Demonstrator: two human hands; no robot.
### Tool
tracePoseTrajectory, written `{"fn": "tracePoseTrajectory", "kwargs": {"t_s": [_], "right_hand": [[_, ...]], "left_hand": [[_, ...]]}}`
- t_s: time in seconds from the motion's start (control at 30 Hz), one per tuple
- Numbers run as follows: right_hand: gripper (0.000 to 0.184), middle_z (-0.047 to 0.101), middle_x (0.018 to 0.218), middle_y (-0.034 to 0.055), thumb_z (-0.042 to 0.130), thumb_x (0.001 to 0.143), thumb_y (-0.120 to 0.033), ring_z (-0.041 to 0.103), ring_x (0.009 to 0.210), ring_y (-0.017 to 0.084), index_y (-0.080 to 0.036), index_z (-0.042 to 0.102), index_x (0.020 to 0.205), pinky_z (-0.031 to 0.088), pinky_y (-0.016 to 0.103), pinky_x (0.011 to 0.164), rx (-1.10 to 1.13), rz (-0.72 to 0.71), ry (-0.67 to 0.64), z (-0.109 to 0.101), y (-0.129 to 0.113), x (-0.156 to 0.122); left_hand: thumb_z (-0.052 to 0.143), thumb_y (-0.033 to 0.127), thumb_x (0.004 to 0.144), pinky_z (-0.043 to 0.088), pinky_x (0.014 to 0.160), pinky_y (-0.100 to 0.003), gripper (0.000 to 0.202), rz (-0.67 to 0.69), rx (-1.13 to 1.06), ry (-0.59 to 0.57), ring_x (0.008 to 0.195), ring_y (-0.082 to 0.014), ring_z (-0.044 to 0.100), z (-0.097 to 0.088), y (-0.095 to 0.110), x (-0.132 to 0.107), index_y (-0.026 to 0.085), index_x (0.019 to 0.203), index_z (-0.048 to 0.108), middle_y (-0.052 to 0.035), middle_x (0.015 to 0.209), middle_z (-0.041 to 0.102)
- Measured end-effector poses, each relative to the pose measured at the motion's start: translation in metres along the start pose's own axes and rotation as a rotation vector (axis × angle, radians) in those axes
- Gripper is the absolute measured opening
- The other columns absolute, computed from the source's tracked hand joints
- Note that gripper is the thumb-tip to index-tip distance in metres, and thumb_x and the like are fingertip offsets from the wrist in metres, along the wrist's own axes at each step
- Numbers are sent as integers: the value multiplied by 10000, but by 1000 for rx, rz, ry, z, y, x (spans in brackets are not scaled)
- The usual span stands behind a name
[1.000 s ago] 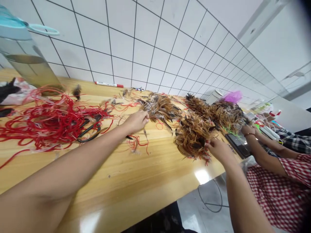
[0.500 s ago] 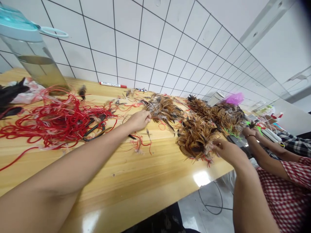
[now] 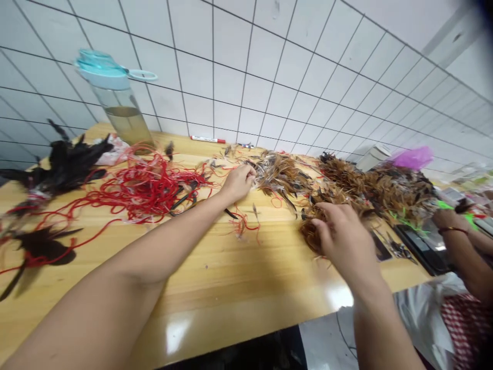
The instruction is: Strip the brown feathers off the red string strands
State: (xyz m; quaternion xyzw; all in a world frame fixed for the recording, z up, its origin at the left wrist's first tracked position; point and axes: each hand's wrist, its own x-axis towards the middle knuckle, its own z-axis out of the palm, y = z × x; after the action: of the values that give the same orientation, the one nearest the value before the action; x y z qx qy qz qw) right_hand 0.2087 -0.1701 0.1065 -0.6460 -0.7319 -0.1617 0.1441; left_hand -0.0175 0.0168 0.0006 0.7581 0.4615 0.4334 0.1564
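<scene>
My left hand (image 3: 239, 184) is closed at the pale quill ends of a loose bunch of brown feathers (image 3: 283, 172); what its fingers pinch, if anything, is hidden. Over a rounder brown feather bundle (image 3: 311, 235), my right hand (image 3: 344, 239) hovers with thumb and fingers apart, holding nothing and partly covering the bundle. A small tuft with red string (image 3: 241, 226) lies on the table below my left hand. Left of that hand, black-handled scissors (image 3: 183, 201) are partly buried in a heap of tangled red string (image 3: 142, 187).
Black feathers (image 3: 65, 159) lie at the far left, near a water bottle (image 3: 127, 115) with a blue lid. A red-capped marker (image 3: 208, 139) rests by the tiled wall. More brown feathers (image 3: 370, 185), a phone (image 3: 419, 249) and a co-worker's hand (image 3: 444, 221) are at the right.
My right hand has let go of the end of the round feather bundle, opened and moved over it. My left hand stays closed by the loose feathers. The view has shifted left.
</scene>
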Motion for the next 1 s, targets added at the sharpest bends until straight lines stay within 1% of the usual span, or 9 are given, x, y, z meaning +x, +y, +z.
{"fn": "tracePoseTrajectory", "kwargs": {"t_s": [0.07,0.13,0.23,0.37,0.47,0.6,0.7,0.83,1.0], "right_hand": [[309,638,1037,86,436,921,-279,606,855,198,-220,562,1196,409,280,660,39,-107,-53,15,-35,9],[265,659,967,69,399,940,-259,602,841,181,-230,606,1103,356,264,626,54,-202,-107,33,-60,20],[274,675,859,62,379,952,-277,593,770,166,-210,644,945,278,274,586,78,-262,-170,68,-76,37],[338,674,805,73,367,955,-342,571,698,157,-177,630,823,228,282,570,100,-203,-140,119,-72,47],[357,661,755,73,388,933,-328,543,643,140,-167,622,718,205,278,558,112,-121,-105,143,-66,45],[324,598,642,34,425,869,-261,469,564,112,-174,570,594,186,263,535,238,0,-103,151,-63,44],[364,470,521,-4,410,837,-268,381,507,101,-179,443,485,197,250,517,392,120,-106,148,-60,49],[331,292,469,-34,423,750,-248,279,472,93,-200,282,454,213,245,499,528,274,-51,149,-52,57],[308,325,468,-22,424,720,-266,279,482,105,-203,285,452,207,266,501,491,285,-33,155,-44,62]], "left_hand": [[494,131,789,428,763,-283,85,-80,-15,81,796,-157,553,-6,-2,4,177,795,566,-32,825,622],[515,178,806,420,743,-280,44,-159,-13,132,765,-154,538,-12,-5,7,179,776,548,-23,782,602],[518,280,845,402,714,-278,134,-214,6,153,730,-153,515,-22,-8,11,184,754,533,-12,724,571],[467,320,886,374,683,-273,221,-228,40,148,699,-151,494,-28,-15,15,185,720,521,-2,672,538],[462,310,891,367,680,-272,225,-228,57,127,701,-150,493,-26,-20,17,182,715,519,-6,687,547],[473,284,883,377,702,-267,209,-181,74,76,725,-147,500,-17,-21,15,177,707,506,-18,727,559],[505,239,855,383,707,-256,163,-75,51,18,723,-136,498,-10,-14,12,171,708,503,-16,725,551],[541,233,819,388,653,-234,92,17,-76,-180,675,-114,492,-11,-2,9,158,766,555,-5,723,557],[583,250,781,410,628,-210,116,73,-176,-739,691,-108,529,-35,16,10,155,833,625,-15,789,609]]}}
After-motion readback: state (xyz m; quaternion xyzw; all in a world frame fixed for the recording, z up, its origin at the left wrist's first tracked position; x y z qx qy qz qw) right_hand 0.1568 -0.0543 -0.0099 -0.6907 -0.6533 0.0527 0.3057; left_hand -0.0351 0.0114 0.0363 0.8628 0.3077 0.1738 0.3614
